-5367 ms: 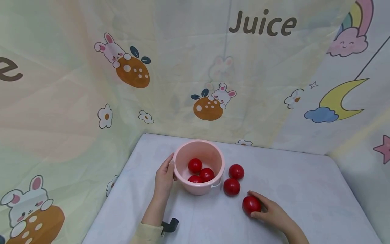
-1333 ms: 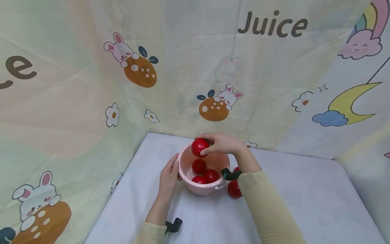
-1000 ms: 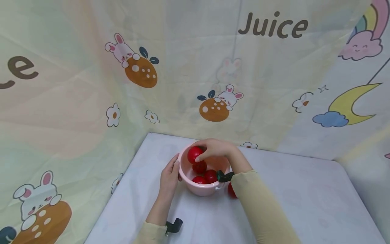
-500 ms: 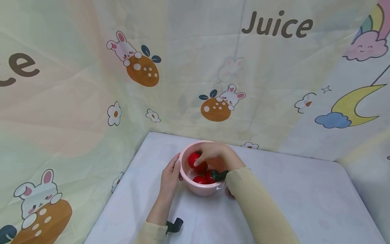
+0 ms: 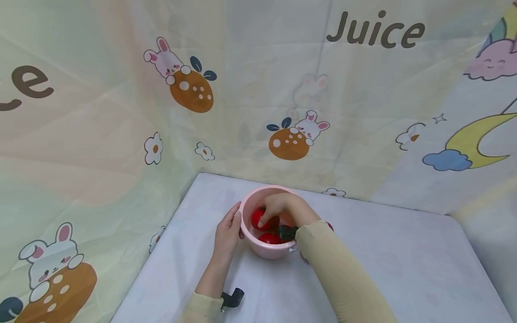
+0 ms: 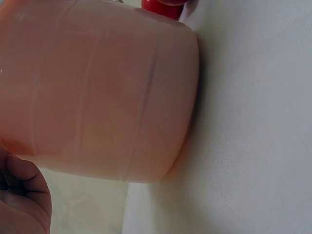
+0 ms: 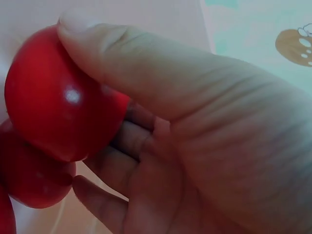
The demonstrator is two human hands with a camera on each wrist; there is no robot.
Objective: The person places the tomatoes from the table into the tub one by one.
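A person's right hand is down inside the pink bucket, its fingers closed round a red ball. In the right wrist view the thumb lies over the top of that ball, while the other fingers come up from beneath and behind it. A second red ball sits just below the gripped one, overlapping it in that view; whether the two touch is hard to tell. A third red ball lies toward the near side of the bucket, partly cut off at the edge of the right wrist view. The bucket stands upright on the white worktop, near its back edge, with one end of its pale handle at the near right of the rim. The left hand holds the bucket by its left side, fingers against the outside wall close to the rim. Outside the bucket, part of another red ball shows at the top of the left wrist view, and slivers of red peek out beside the right sleeve. Both sleeves are pale yellow, and a black mount sits at the left wrist. Behind the worktop hangs a pale cloth printed with rabbits, flowers, a moon and "Juice".
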